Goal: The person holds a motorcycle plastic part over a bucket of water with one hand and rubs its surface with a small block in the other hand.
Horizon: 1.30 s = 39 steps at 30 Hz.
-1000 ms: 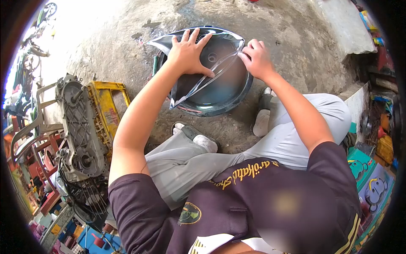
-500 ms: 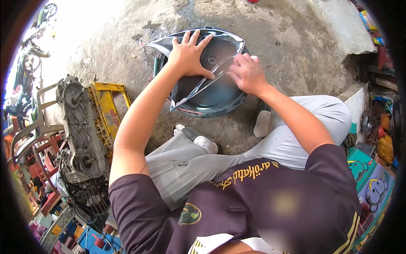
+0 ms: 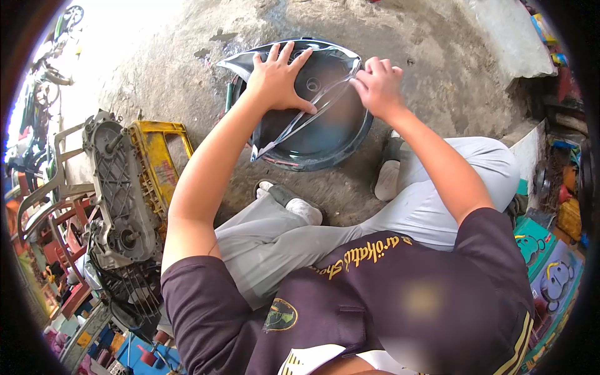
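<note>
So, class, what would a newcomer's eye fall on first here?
Probably the shiny-edged curved piece lying across a round dark basin at top centre, with the left hand spread on it and the right hand at its right corner. Next, the yellow crate at left, beside a grey metal casing.

"Where's the left hand [image 3: 275, 81]?"
"Spread over the silver-edged piece [image 3: 289, 130], thumb on its strip."
"And the right hand [image 3: 377, 87]?"
"Curled at that piece's right corner; its grip is unclear."
"Underneath?"
"A round dark basin [image 3: 312, 164] on the floor [image 3: 437, 94]. Left of it, a yellow crate [image 3: 159, 156] beside a metal casing [image 3: 119, 187]."
</note>
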Motion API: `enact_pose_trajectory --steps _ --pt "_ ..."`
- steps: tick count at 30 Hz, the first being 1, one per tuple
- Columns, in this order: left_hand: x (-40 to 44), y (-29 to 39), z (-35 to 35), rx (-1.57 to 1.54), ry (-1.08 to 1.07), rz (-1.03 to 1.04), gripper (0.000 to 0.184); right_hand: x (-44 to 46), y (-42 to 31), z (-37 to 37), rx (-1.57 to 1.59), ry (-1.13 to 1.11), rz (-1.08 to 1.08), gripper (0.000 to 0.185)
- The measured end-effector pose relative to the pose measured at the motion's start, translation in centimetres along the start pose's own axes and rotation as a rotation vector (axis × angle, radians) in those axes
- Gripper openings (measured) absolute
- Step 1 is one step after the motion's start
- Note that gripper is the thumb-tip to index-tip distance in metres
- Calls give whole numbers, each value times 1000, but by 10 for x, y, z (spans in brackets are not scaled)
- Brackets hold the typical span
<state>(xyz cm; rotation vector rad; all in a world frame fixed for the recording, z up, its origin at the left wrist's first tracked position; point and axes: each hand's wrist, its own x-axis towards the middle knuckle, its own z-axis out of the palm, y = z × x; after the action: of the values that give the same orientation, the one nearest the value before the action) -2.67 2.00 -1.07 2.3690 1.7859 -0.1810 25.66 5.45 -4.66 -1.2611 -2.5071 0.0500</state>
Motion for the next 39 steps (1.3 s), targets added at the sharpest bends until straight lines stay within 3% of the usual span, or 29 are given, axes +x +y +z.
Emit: enact_pose_trajectory --steps 2,5,8,12,14,17,24,29,34,36,38,39 --pt "2 1 -2 5 5 -1 147 -4 2 6 1 6 19 19" --pt "3 1 -2 11 -7 -2 146 -17 -29 -1 147 -62 -199 18" --pt "1 3 -5 -3 -30 -20 145 -12 -23 -2 94 9 -240 17" --pt "0 1 -3 -4 -15 -12 146 1 5 7 109 29 9 15" --pt "3 2 -3 -2 -10 -6 147 -7 -9 4 109 -9 9 15" --pt "3 2 -3 11 -24 -10 146 -17 -35 -5 141 -13 -315 16" --pt "2 -1 1 0 6 0 146 -1 6 6 65 -16 15 20" --pt "2 1 -3 15 -12 -3 147 -16 -30 0 126 -4 -294 19" --pt "1 0 0 3 8 2 148 0 2 8 97 51 17 17" --pt "2 0 0 6 8 3 148 -8 -8 6 147 11 0 15" --pt "2 1 -2 12 0 1 147 -15 -27 -3 107 28 -317 15" --pt "1 2 -4 1 -6 -5 145 -14 -26 -3 95 31 -334 16"
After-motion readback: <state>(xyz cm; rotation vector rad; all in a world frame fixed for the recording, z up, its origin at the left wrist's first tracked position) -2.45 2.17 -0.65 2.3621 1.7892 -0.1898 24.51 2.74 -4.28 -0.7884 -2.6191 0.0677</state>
